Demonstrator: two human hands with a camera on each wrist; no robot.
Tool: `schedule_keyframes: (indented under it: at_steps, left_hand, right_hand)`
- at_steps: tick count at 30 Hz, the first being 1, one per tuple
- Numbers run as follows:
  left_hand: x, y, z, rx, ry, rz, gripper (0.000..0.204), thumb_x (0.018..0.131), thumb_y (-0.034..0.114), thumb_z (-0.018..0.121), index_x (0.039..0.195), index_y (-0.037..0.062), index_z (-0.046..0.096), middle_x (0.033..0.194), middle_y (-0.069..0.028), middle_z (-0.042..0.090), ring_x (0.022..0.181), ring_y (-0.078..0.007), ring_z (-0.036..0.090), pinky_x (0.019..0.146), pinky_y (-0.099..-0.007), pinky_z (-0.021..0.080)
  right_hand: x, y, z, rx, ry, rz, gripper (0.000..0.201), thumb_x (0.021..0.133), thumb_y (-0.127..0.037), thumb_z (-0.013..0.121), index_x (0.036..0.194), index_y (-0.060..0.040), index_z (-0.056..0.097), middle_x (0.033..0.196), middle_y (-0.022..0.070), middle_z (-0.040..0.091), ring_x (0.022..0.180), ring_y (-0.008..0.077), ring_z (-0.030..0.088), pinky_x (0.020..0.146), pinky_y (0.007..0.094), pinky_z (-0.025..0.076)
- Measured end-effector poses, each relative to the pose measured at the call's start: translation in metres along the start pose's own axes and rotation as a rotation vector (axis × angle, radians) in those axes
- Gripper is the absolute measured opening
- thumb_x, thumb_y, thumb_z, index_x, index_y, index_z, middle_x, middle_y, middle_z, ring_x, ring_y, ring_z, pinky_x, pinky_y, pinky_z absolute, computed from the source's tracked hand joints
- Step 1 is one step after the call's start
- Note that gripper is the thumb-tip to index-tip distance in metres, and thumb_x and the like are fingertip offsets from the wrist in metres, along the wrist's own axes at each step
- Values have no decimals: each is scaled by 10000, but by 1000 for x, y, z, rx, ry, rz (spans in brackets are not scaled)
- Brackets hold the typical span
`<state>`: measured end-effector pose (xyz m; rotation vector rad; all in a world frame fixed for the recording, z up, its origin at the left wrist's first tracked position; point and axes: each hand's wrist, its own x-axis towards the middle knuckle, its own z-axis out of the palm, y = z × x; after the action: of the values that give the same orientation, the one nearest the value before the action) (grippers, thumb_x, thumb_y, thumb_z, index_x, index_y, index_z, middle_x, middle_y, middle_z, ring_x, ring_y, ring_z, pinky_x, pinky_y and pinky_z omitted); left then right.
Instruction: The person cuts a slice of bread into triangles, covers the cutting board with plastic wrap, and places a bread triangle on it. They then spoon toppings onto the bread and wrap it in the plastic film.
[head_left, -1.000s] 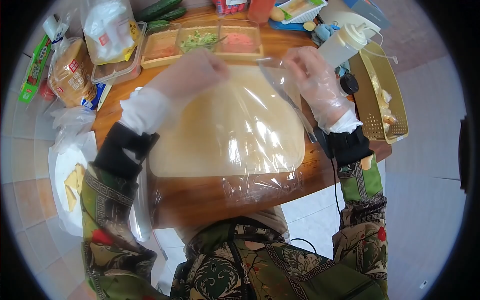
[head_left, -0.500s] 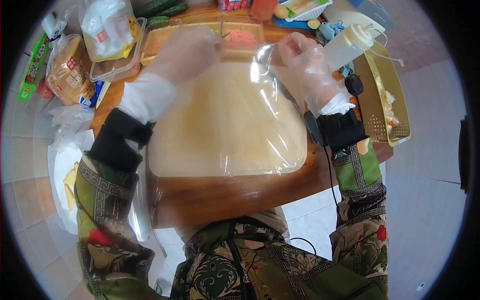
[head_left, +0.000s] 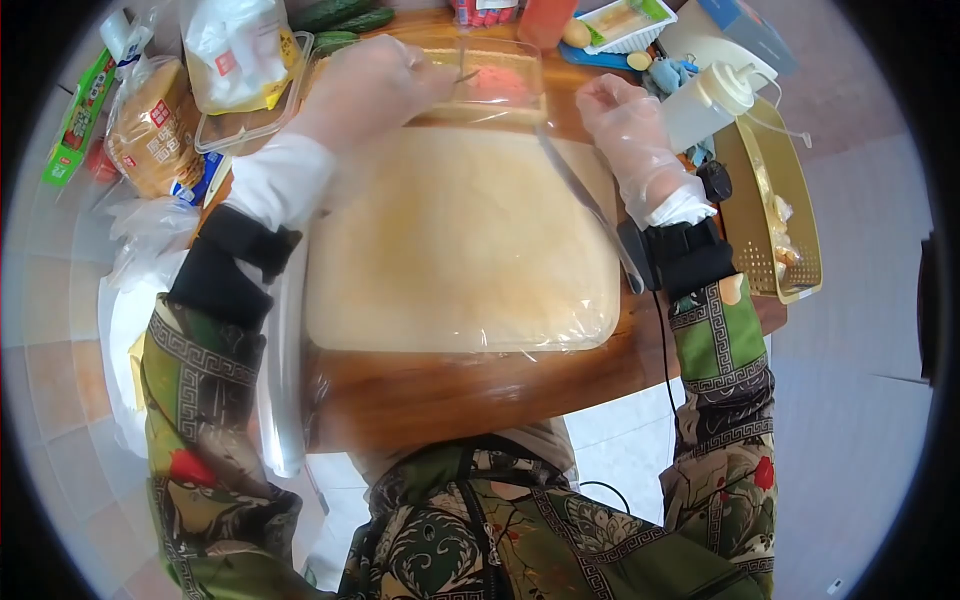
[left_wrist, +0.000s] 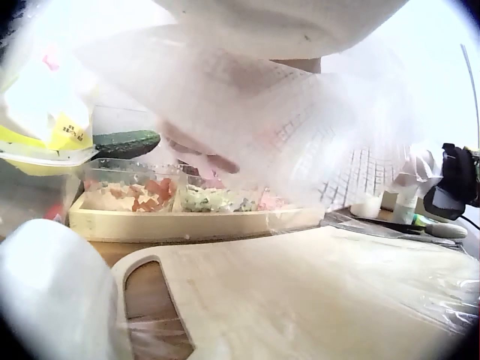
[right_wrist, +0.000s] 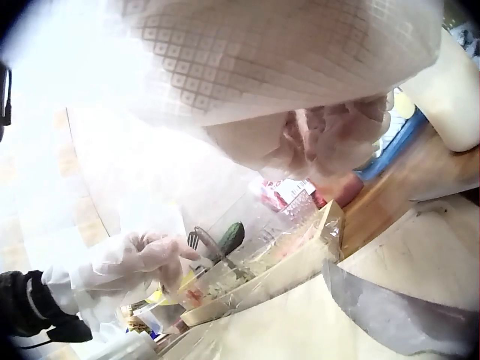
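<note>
My left hand [head_left: 375, 85], in a clear plastic glove and blurred in the head view, pinches clear plastic film above the far left of a pale cutting board [head_left: 450, 240]. My right hand [head_left: 625, 125], gloved too, has its fingers curled and pinches the film beyond the board's far right corner. The plastic film [head_left: 545, 338] covers the board, with wrinkles along the near edge. A knife [head_left: 590, 205] lies along the board's right side. A wooden tray [left_wrist: 187, 227] of chopped fillings stands behind the board, with a fork [right_wrist: 193, 240] in it.
A clear film roll [head_left: 285, 390] lies left of the board. Bagged bread [head_left: 155, 130] and cucumbers [right_wrist: 231, 238] are at the far left and back. On the right stand a squeeze bottle [head_left: 708, 105], a black cap [head_left: 714, 181] and a yellow basket [head_left: 795, 220].
My left hand has moved away from me, up over the tray. My right hand has shifted slightly away too. The bright fold of film between the hands has flattened over the board.
</note>
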<state>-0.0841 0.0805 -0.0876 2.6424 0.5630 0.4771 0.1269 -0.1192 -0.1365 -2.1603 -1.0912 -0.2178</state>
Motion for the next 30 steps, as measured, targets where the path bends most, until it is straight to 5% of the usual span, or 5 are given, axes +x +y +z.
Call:
schedule_keyframes:
  at_steps: [4, 14, 16, 23, 30]
  left_hand:
    - [-4, -20, 1, 208, 339, 278, 343, 891, 376, 679, 818, 45, 732, 791, -171, 700, 743, -362, 672, 701, -473, 534]
    - [-109, -48, -55, 490, 416, -66, 408, 879, 381, 673, 940, -19, 725, 833, -233, 701, 799, -417, 677, 746, -490, 542]
    - [-142, -57, -56, 557, 370, -133, 527, 859, 357, 732, 1228, -14, 665, 865, -234, 709, 815, -356, 707, 725, -403, 547]
    - [-179, -21, -61, 25, -166, -624, 629, 831, 354, 763, 1219, -116, 606, 922, -209, 705, 825, -282, 685, 764, -370, 526]
    - [-199, -54, -40, -180, -23, -439, 538, 820, 335, 741, 1116, -103, 640, 937, -236, 710, 845, -288, 695, 776, -386, 523]
  right_hand:
    - [-1, -4, -4, 69, -21, 30, 252, 893, -255, 682, 1052, -63, 719, 929, 158, 735, 871, 305, 702, 782, 390, 543]
    - [-14, -37, -45, 328, 183, 102, 384, 896, -269, 736, 1224, -76, 687, 923, 53, 694, 783, 130, 628, 690, 293, 506]
    - [-32, -57, -49, 341, 196, 75, 344, 903, -218, 732, 1217, -85, 691, 928, 48, 692, 766, 112, 615, 676, 275, 498]
    - [-81, -111, -33, 429, -158, -207, 210, 916, -68, 678, 1122, -82, 718, 929, 58, 671, 667, 89, 551, 613, 257, 462]
    - [-102, -135, -15, 399, -267, -302, 176, 877, -43, 672, 1045, -72, 716, 834, 132, 644, 647, 246, 604, 596, 333, 475]
